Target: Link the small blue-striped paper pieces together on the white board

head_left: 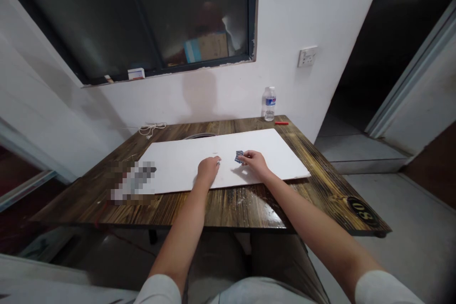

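Note:
My right hand [254, 162] pinches a small blue-and-dark patterned rectangular piece [239, 156] between thumb and fingers, just above the white board [185, 168]. Its exact kind is too small to tell. To the left, my left hand [208, 170] is closed over the board, with a tiny pale bit showing at the fingertips that I cannot make out. A short thin dark mark [214, 153] lies on the board just beyond that hand. The two hands are apart.
The board rests on a dark wooden table [235, 209]. Along the back are a water bottle [270, 104], a red pen-like stick [281, 123] and a white coiled cable [152, 128]. A blurred patch [135, 183] covers the board's left end. The number plate [363, 211] sits at right.

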### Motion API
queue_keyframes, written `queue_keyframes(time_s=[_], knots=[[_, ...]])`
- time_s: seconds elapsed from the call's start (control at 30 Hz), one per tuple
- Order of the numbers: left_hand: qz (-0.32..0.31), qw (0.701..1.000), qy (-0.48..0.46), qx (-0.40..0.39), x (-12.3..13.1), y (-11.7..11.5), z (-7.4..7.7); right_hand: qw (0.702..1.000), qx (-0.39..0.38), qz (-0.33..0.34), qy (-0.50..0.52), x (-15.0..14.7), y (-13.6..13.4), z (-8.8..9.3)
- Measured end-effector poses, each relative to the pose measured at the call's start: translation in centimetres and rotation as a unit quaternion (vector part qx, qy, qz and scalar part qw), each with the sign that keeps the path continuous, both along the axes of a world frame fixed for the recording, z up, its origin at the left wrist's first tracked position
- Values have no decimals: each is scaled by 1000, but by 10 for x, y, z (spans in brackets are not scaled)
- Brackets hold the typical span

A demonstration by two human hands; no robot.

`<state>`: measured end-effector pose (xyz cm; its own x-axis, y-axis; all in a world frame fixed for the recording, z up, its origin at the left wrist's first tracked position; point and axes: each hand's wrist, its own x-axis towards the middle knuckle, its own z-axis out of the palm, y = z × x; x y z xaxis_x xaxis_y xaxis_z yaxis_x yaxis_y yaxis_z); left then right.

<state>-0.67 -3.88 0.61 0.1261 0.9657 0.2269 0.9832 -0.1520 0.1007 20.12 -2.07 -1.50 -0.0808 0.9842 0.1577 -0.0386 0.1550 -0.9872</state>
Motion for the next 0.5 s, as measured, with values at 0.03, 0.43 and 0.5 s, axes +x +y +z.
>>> queue_keyframes(time_s=[0.03, 0.43, 0.5], knots=[[-4, 1000, 0, 0, 0, 0, 0, 1000, 0, -1, 2, 0, 1, -1], [14, 985, -166, 41, 6, 1, 2, 1000, 1, 0, -3, 0, 0, -1], [-6, 958, -282, 46, 10, 2, 0, 1000, -1, 0, 0, 0, 1, -2]])
